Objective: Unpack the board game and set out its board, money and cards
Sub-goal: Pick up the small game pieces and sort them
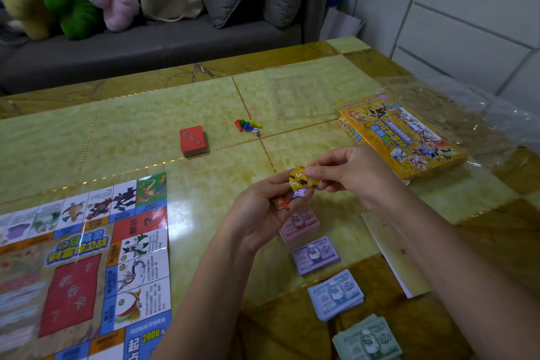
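Note:
The paper game board (81, 266) lies unfolded at the table's near left. A red card deck (193, 140) sits mid-table, with coloured pawns (245, 124) and a white die (256, 131) beside it. Stacks of play money lie in a row at the near right: pink (301, 225), purple (315, 254), blue (336, 294), green (366, 339). Above the pink stack, my left hand (257, 219) holds numbered star tokens (301, 181), including an orange one (281, 202) and a purple one. My right hand (350, 172) pinches the yellow stars at the top.
The orange game box (400, 137) lies at the right on crinkled clear wrap (473, 114). A white sheet (391, 251) lies under my right forearm. Beyond the table stands a grey sofa (146, 47) with plush toys, a tote bag and cushions.

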